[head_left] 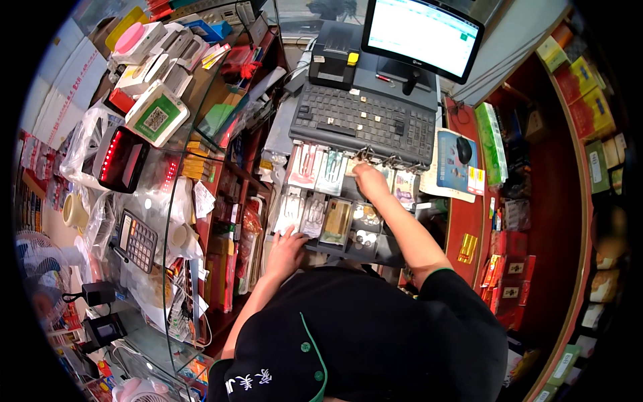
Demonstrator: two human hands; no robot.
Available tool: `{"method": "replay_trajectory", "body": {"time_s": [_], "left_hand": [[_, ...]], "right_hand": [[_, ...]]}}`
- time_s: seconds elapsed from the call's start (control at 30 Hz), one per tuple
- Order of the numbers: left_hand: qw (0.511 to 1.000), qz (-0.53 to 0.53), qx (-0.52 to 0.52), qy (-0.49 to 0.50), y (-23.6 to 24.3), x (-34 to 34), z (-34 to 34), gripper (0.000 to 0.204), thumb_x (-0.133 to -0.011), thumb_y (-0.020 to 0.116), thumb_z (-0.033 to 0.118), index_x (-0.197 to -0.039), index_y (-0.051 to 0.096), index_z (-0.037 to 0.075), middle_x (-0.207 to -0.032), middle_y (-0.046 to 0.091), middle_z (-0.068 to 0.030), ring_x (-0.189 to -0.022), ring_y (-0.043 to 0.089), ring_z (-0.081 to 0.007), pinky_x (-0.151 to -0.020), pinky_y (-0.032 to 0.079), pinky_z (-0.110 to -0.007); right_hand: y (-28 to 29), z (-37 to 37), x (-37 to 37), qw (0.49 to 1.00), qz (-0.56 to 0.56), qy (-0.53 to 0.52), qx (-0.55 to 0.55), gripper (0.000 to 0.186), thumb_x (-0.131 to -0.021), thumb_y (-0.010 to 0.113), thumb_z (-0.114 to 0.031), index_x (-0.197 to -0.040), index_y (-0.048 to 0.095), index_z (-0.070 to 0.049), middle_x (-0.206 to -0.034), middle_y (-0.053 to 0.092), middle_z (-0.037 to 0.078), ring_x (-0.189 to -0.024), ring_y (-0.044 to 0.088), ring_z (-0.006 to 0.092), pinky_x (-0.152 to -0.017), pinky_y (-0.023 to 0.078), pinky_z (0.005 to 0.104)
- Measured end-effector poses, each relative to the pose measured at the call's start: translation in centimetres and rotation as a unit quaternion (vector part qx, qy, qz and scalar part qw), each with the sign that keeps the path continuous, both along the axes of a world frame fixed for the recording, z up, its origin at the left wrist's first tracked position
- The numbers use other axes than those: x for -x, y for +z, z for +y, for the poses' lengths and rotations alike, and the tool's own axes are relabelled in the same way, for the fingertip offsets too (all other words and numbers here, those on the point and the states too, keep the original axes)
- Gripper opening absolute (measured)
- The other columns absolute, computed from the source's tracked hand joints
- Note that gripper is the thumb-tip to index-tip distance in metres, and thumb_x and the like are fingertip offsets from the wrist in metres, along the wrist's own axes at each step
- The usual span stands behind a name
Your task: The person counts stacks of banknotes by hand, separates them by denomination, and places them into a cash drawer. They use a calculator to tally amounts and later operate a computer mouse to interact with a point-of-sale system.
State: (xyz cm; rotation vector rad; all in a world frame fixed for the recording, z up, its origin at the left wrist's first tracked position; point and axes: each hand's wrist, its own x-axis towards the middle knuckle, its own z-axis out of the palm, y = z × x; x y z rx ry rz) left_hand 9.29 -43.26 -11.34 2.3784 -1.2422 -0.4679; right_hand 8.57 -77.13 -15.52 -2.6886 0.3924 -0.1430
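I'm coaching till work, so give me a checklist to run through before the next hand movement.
1. Drawer open: ok, compartments exposed.
2. Right hand at the drawer's far row: ok.
3. Right hand gripping a note: cannot tell, fingertips unclear.
4. Left hand clear of the drawer: not ok, at its front edge.
5. Coins inside compartments: ok, near row.
6. Monitor lit: ok.
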Motion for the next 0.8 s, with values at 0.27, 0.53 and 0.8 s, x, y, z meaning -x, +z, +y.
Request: {"method": "replay_trajectory", "body": {"time_s": [0.27,0.53,0.8], "left_hand": [[0.999,0.031,0.007,-0.043,-0.2,-1.1,0.7,0.039,-0.079,0.066,0.015,-0.117,0.059,0.013,-0.123,0.057,-0.0072,-0.129,0.040,-0.0283,-0.106,0.027,-0.052],[0.909,0.103,0.311,0.258,8.6,-5.0,8.6,0.017,-0.088,0.059,0.011,-0.103,0.065,0.005,-0.095,0.067,-0.0113,-0.088,0.063,-0.0225,-0.080,0.049,-0.030],[0.652,-0.292,0.262,0.649,13.2,-3.8,31.7,0.014,-0.080,0.055,0.004,-0.093,0.062,0.003,-0.098,0.060,-0.0126,-0.097,0.055,-0.0300,-0.088,0.042,-0.038]], "right_hand": [[1.9,0.3,0.8,0.990,0.091,0.102,-0.032,0.030,-0.085,0.062,-0.031,-0.092,0.065,-0.002,-0.089,0.065,0.018,-0.082,0.062,0.0358,-0.072,0.049,0.0433],[12.5,12.8,-6.4,0.952,-0.019,0.163,-0.259,0.026,-0.081,0.066,-0.015,-0.102,0.065,0.001,-0.099,0.064,0.016,-0.094,0.060,0.0296,-0.082,0.047,0.0335],[21.9,37.2,-12.1,0.843,-0.225,0.452,-0.187,0.034,-0.075,0.073,-0.016,-0.107,0.065,-0.008,-0.116,0.056,0.017,-0.106,0.052,0.0348,-0.092,0.043,0.0409]]}}
